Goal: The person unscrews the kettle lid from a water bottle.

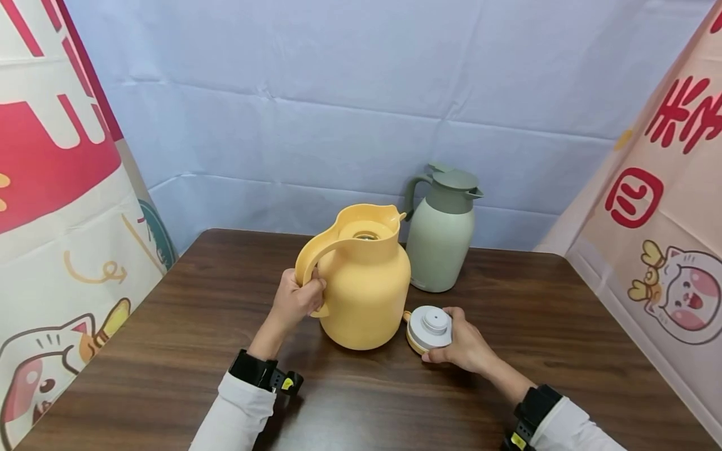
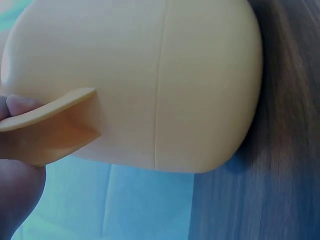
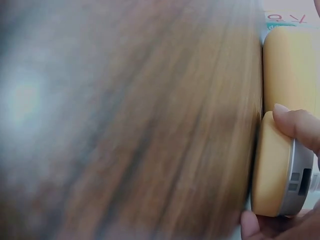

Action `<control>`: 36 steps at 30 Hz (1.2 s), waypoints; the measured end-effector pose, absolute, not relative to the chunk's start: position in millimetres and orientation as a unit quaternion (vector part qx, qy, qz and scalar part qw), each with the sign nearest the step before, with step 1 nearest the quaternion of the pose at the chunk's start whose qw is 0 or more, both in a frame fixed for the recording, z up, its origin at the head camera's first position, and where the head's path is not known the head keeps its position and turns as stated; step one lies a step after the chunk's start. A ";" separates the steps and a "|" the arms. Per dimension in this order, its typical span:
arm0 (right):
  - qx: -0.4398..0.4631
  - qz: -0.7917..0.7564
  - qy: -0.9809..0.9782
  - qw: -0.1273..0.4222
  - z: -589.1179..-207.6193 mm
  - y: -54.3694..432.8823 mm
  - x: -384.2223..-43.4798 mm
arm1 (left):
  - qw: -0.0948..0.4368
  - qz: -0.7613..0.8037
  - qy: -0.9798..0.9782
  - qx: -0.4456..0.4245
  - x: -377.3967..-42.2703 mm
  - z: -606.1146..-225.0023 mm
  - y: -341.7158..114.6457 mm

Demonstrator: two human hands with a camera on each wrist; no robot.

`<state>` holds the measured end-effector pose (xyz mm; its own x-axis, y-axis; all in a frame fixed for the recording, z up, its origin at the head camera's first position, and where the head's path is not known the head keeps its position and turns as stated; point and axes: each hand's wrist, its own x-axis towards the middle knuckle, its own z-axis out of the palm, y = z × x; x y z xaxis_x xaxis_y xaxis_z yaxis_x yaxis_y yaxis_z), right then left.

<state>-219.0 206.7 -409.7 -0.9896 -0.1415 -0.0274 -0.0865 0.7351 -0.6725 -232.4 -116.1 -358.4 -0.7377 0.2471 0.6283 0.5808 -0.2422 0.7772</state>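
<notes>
A yellow thermal jug (image 1: pixel 365 294) stands on the table with its top uncovered, showing the round mouth inside the collar. My left hand (image 1: pixel 298 293) grips the jug's handle, and the left wrist view shows thumb and fingers around the handle's lower part (image 2: pixel 55 117). Just right of the jug lies its lid (image 1: pixel 430 328), upside down, with the white stopper side up and the yellow top against the table. My right hand (image 1: pixel 464 341) holds that lid by its edge, thumb on the near side and fingers on the far side.
Behind the yellow jug, to the right, stands a green thermal jug (image 1: pixel 442 232) with its lid on. Dark wooden table (image 1: pixel 169 351) runs under everything. A pale blue cloth (image 1: pixel 282 113) hangs behind, and printed cloths (image 1: pixel 665 263) hang at both sides.
</notes>
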 end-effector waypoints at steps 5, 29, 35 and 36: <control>-0.071 -0.358 0.931 0.029 -410.2 200.3 -224.8 | 0.167 -0.705 -0.619 -0.303 -229.1 -356.7 -112.7; -0.089 -0.331 0.938 0.049 -414.2 155.7 -268.2 | 0.348 -0.630 -0.683 -0.124 -233.0 -341.8 -126.4; -0.082 -0.326 0.940 0.052 -412.9 139.6 -282.4 | 0.396 -0.603 -0.688 -0.078 -256.0 -355.2 -121.6; -0.079 -0.326 0.941 0.052 -412.7 137.0 -284.5 | 0.401 -0.601 -0.688 -0.071 -260.9 -358.3 -120.5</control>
